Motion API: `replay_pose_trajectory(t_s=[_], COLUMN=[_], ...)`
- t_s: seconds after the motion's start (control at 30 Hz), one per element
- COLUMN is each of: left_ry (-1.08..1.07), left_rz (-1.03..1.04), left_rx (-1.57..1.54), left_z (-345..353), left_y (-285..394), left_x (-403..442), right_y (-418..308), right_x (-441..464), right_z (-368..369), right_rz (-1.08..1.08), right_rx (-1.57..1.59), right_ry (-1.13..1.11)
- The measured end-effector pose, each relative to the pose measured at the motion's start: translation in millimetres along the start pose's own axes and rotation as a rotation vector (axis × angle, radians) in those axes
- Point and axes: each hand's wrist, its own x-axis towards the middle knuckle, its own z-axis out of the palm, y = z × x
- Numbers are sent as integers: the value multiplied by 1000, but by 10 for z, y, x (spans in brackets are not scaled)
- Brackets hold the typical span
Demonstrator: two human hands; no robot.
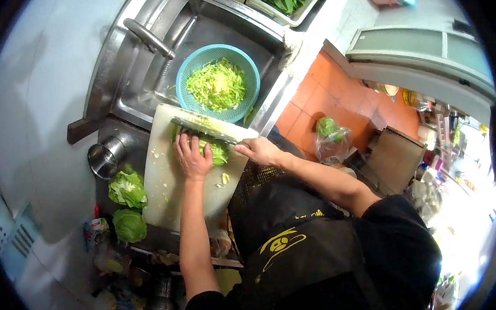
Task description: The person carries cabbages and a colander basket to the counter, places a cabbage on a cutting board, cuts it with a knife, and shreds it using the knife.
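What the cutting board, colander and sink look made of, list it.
Cutting board: probably plastic, off-white and matte, with no wood grain visible. Colander: likely plastic, smooth-rimmed, from its even blue colour and perforations. Sink: apparently stainless steel, satin-like, from its grey sheen.

The left fingers (184,144) and the knife (204,129) block my view of some of the cabbage (219,155) beneath them. The right fingers (245,149) cover the knife's grip. Well beyond both, the crate (294,23) is cut off; far to their right, glare blurs the clutter (457,189).
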Motion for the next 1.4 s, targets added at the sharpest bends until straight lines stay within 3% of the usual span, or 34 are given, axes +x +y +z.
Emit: replay_pose_trajectory(t_s=[0.23,0.47,0.63,0.9,1.23,1.4], left_ry=[42,49,32,43,26,102], left_rz=[-1,5,5,-37,61,64], left_rx=[-2,-13,-14,-104,-21,-25], left_z=[75,34,19,182,16,102], left_y=[-5,3,-38,-136,-59,-101], left_x=[-8,-6,4,-78,55,23], right_y=[-324,-289,-113,-286,-65,-147], right_x=[-425,-89,182,-461,248,73], right_z=[-347,-236,-81,-266,-7,-116], right_rz=[29,64,-53,29,-55,-59], right_rx=[-88,-75,17,-44,38,37], right_ry=[-24,-53,12,-11,-13,16])
